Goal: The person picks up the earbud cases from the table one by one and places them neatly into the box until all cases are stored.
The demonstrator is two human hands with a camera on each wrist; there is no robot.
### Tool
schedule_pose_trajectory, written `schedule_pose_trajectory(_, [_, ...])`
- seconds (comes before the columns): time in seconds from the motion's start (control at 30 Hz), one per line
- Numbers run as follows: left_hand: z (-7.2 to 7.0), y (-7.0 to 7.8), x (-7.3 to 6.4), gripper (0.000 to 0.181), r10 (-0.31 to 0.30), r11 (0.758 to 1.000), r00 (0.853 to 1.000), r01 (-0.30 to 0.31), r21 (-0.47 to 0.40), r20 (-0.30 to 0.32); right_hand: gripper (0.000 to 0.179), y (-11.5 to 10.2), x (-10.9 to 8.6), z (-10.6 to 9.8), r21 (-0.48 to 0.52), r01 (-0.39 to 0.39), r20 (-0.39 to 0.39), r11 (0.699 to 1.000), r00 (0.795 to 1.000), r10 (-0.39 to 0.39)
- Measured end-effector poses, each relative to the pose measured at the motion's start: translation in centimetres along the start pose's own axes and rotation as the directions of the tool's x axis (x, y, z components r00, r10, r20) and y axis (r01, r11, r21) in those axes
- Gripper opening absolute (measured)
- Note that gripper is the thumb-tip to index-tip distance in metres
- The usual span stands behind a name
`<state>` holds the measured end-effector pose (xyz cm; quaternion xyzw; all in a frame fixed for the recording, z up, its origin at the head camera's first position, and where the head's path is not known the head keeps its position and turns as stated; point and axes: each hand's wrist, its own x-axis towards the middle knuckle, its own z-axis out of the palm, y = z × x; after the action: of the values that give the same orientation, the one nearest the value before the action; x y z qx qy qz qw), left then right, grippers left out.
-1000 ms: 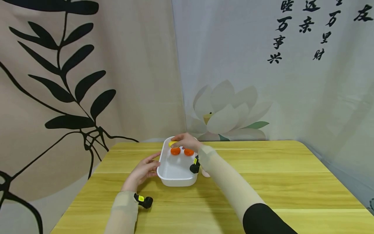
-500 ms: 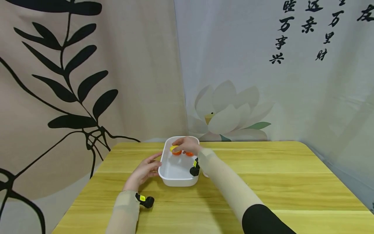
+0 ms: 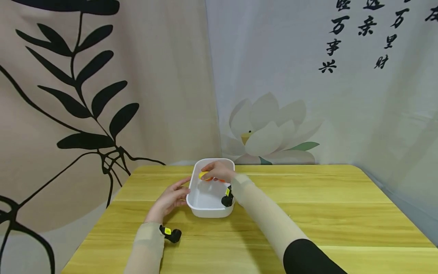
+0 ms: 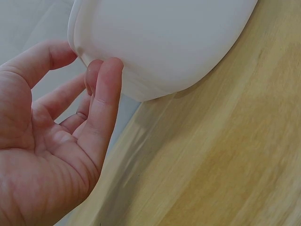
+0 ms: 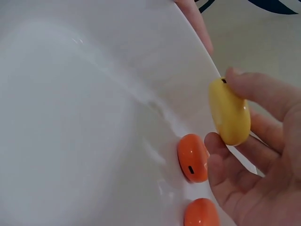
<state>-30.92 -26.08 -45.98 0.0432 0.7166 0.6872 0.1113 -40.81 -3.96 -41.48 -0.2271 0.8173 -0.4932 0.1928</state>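
Observation:
A white rectangular basin (image 3: 207, 198) stands on the wooden table. My left hand (image 3: 173, 198) is at its left side; in the left wrist view, fingertips touch its outer wall and rim. My right hand (image 3: 219, 171) reaches over the basin's far end, pinching a smooth yellow oval piece (image 5: 229, 112) with a small black slot between thumb and fingers. Below it, two similar orange oval pieces lie in the basin: one orange piece (image 5: 192, 157) close to the fingertips, another orange piece (image 5: 201, 214) beside it. From the head, the right hand mostly covers them.
The wooden table (image 3: 308, 205) extends around the basin, with its far edge just behind it. A printed curtain (image 3: 171, 76) hangs behind the table. Black wrist cameras sit on both wrists; the right one (image 3: 227, 199) overlaps the basin's right side in the head view.
My right hand has come lower and slightly nearer with the yellow piece, now covering more of the orange pieces. My left hand keeps its place at the basin's side.

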Motion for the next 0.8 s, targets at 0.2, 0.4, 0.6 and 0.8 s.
schedule_pose_trajectory(0.2, [0.19,0.19,-0.06,0.061,0.001,1.000,1.000,-0.001,0.004,-0.005,0.043,-0.18,-0.22,0.12,0.015,0.000,0.015,1.000,1.000,0.000])
schedule_pose_trajectory(0.4, [0.26,0.12,-0.02,0.060,-0.009,1.000,1.000,0.009,0.007,-0.016,0.041,-0.22,-0.30,0.24,0.016,-0.029,0.009,0.999,1.000,0.028])
schedule_pose_trajectory(0.6, [0.34,0.08,0.10,0.060,-0.011,1.000,1.000,0.011,0.003,-0.015,0.035,-0.25,-0.14,0.02,0.041,-0.033,0.028,0.999,0.999,0.031])
schedule_pose_trajectory(0.8, [0.26,0.00,0.24,0.061,-0.010,1.000,1.000,0.010,0.000,-0.016,0.033,-0.47,-0.04,-0.46,0.056,-0.048,0.041,0.997,0.998,0.046])
